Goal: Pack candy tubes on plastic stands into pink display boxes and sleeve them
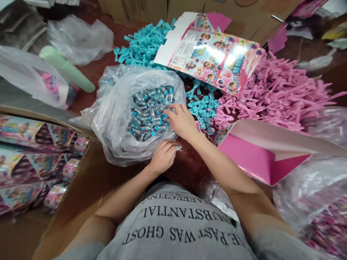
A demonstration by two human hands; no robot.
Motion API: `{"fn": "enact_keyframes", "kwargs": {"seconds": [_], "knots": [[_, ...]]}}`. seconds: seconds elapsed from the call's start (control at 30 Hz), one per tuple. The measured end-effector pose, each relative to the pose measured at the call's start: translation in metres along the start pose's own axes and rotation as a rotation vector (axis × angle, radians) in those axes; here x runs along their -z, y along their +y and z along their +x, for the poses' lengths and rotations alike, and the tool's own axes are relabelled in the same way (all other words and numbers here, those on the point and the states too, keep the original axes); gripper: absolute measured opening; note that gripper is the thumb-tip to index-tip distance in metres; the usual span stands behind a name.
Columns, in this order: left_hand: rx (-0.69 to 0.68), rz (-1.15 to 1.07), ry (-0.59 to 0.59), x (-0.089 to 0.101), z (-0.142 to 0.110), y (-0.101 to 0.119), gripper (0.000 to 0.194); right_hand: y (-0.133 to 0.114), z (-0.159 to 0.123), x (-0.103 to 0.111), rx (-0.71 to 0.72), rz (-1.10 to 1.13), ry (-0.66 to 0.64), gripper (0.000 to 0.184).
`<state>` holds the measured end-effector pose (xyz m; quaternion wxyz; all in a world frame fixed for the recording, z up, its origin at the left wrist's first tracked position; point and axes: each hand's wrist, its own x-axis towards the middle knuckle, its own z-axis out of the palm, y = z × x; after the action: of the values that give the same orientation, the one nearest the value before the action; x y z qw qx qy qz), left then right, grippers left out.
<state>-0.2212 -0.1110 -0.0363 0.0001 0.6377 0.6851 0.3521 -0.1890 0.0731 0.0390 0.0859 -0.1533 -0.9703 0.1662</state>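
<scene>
A clear plastic bag (114,119) lies open in front of me, filled with several small blue-capped tubes (149,108). My right hand (181,121) reaches into the bag's mouth, fingers curled down onto the tubes at its right side. My left hand (162,155) rests at the bag's near edge, fingers closed around a few small tubes whose ends stick out by the fingertips. Both forearms come up from the bottom of the view over my grey printed shirt.
A heap of turquoise plastic pieces (143,43) lies behind the bag, a heap of pink ones (279,94) at the right. A flat printed carton (211,54) lies on them. A pink folded box (257,159) sits at right; a cardboard box of printed packs (35,159) at left.
</scene>
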Motion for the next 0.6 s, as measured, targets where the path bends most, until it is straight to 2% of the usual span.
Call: {"fn": "enact_keyframes", "kwargs": {"seconds": [0.07,0.1,0.17,0.27,0.37,0.5,0.6], "knots": [[-0.048,0.041,-0.003,0.002,-0.002,0.000,0.036,0.000,0.017,0.003,-0.005,-0.004,-0.050,0.034],[-0.060,0.070,0.004,0.005,-0.001,-0.001,0.035,0.002,0.018,0.006,-0.008,0.032,-0.030,0.034],[-0.076,0.129,0.000,0.009,0.006,-0.003,0.035,0.008,0.007,0.018,-0.044,0.144,0.091,0.040],[-0.138,0.156,-0.103,0.004,0.034,-0.004,0.037,0.019,-0.036,0.041,-0.172,0.270,0.293,0.051],[-0.187,0.140,-0.234,-0.016,0.071,-0.002,0.039,0.028,-0.093,0.054,-0.236,0.286,0.389,0.052],[-0.192,0.149,-0.400,-0.040,0.108,-0.003,0.040,0.037,-0.157,0.047,-0.255,0.251,0.413,0.050],[-0.173,0.127,-0.392,-0.046,0.115,-0.008,0.042,0.048,-0.184,0.036,-0.295,0.271,0.375,0.047]]}}
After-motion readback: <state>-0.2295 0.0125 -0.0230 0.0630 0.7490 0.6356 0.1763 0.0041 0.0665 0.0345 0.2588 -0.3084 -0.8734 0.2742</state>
